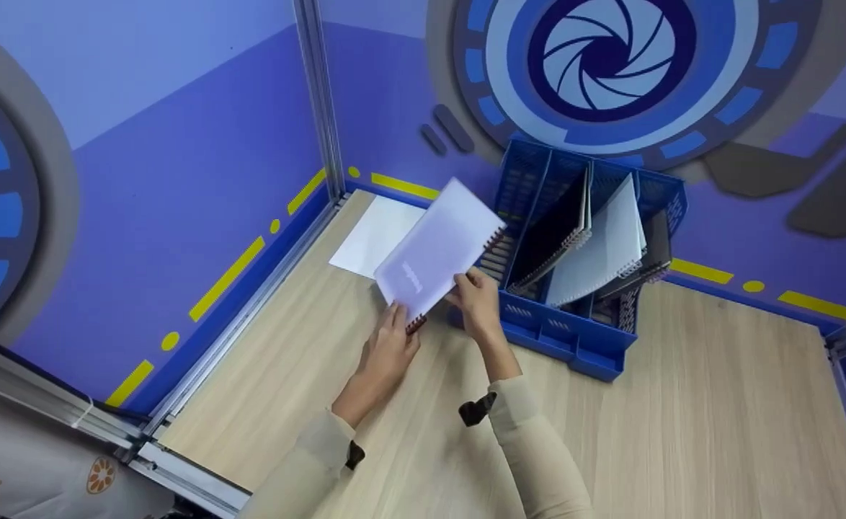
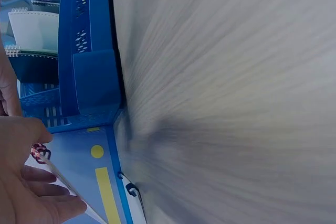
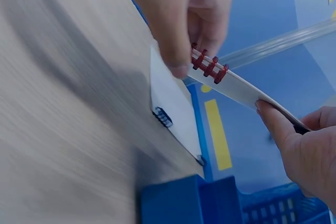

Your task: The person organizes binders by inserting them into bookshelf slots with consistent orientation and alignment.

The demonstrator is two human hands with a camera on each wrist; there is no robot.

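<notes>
Both hands hold a spiral notebook with a pale lilac cover and reddish coils. It is tilted above the table. My left hand grips its lower corner near the coil, fingers over the cover. Along the coiled edge, my right hand pinches the notebook between thumb and fingers. Between the two hands, the right wrist view shows the red coils up close. Just right of the hands stands a blue divided file rack, holding a black notebook, a pale notebook and a dark notebook.
Behind the held notebook, a white notebook lies flat on the wooden table, its dark coil visible in the right wrist view. Printed wall panels enclose the left and back. A metal rail follows the left edge.
</notes>
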